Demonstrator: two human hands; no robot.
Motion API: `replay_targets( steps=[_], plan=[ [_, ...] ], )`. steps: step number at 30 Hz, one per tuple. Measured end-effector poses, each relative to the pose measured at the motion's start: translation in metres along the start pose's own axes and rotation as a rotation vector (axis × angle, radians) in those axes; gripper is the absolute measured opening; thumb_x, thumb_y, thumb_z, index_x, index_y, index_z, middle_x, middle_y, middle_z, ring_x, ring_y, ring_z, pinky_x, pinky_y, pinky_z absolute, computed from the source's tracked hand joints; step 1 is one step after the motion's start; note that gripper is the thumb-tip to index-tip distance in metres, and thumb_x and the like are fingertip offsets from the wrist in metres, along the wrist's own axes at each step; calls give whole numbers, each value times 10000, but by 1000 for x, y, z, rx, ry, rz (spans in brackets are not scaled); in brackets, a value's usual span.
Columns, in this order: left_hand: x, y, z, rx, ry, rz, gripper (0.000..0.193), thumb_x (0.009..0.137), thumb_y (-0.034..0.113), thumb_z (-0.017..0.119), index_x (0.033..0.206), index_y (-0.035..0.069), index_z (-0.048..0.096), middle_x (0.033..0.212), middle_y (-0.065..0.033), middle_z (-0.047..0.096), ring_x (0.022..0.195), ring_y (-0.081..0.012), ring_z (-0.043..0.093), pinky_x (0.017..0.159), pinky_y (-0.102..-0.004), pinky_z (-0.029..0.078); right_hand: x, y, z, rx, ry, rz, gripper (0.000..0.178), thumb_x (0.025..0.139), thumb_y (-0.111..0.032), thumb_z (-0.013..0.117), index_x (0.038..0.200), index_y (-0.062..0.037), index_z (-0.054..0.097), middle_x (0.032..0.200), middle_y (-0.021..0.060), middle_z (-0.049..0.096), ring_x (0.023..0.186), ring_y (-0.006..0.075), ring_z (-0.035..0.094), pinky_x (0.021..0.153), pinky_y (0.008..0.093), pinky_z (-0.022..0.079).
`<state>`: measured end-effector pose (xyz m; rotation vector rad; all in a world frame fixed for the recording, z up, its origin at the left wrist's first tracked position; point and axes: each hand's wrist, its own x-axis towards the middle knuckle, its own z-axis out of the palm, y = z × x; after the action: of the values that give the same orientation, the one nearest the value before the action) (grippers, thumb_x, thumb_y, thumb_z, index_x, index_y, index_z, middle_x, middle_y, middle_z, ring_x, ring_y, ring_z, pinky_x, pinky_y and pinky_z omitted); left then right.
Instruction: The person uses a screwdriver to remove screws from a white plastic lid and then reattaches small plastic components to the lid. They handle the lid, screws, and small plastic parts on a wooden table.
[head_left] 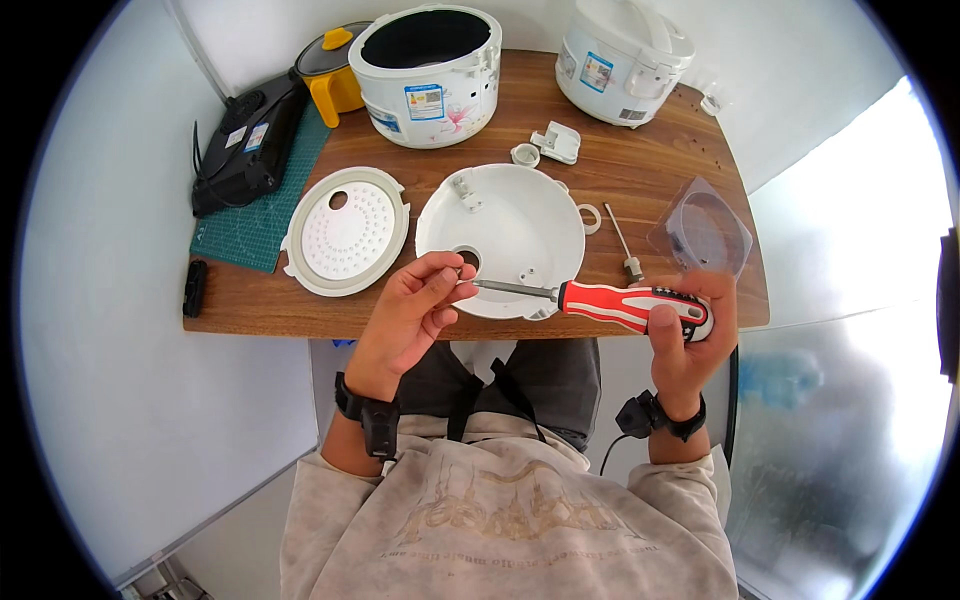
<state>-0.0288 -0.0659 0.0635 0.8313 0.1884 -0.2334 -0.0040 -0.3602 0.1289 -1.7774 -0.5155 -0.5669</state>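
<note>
A screwdriver (610,303) with a red, white and black handle lies level across the front of the table, its handle wrapped by my right hand (695,320). Its metal shaft points left toward my left hand (415,310), whose thumb and fingers pinch together at the tip; what they hold there is too small to make out. Beneath the shaft sits a round white plastic lid shell (520,215) with a hole at its lower left. To its left rests a white perforated inner lid (350,230) with a grey rim.
A rice cooker body (450,105) without a lid stands at the back, near a closed rice cooker (620,70). Small white parts (557,142), a second screwdriver (624,245) and a clear plastic tray (703,232) lie around. Left are a yellow pot (333,85), black device (250,150) and green mat (225,240).
</note>
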Motion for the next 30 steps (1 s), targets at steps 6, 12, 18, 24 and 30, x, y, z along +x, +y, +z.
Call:
replay_targets(
  steps=[6, 12, 18, 24, 30],
  plan=[
    [-1, -1, 7, -22, 3, -11, 177, 994, 114, 626, 1160, 53, 644, 1123, -93, 695, 960, -127, 711, 622, -154, 560, -1, 0, 3, -2, -4, -24, 344, 852, -189, 776, 1022, -20, 531, 866, 150, 733, 758, 137, 689, 693, 239, 531],
    [-3, 0, 10, -5, -8, 3, 193, 990, 100, 627, 1167, 26, 644, 1130, -122, 691, 970, -154, 713, 672, -182, 601, 1, 0, 3, -11, -27, -39, 351, 851, -181, 783, 1028, -20, 526, 869, 153, 734, 778, 138, 704, 690, 233, 535],
    [-4, 1, 14, 110, 12, 32, 198, 986, 96, 632, 1168, 18, 644, 1125, -127, 696, 983, -169, 713, 693, -196, 611, 0, 2, 3, 3, -44, -29, 382, 831, -158, 805, 1040, -27, 514, 892, 161, 737, 794, 148, 715, 698, 234, 542],
    [-4, 0, 14, 226, 35, 70, 187, 983, 79, 633, 1164, 34, 651, 1150, -125, 699, 1026, -182, 710, 724, -216, 614, 1, 0, 4, 117, -100, -38, 445, 776, -76, 842, 1062, -23, 505, 981, 195, 725, 858, 183, 718, 732, 255, 558],
    [-3, 0, 18, 347, 80, 108, 176, 989, 80, 623, 1158, 38, 648, 1141, -103, 706, 1020, -178, 711, 741, -216, 608, 2, 0, -1, 180, -226, -3, 444, 780, -2, 818, 1109, -39, 522, 1206, 229, 627, 1063, 243, 673, 836, 313, 569]
  ],
)
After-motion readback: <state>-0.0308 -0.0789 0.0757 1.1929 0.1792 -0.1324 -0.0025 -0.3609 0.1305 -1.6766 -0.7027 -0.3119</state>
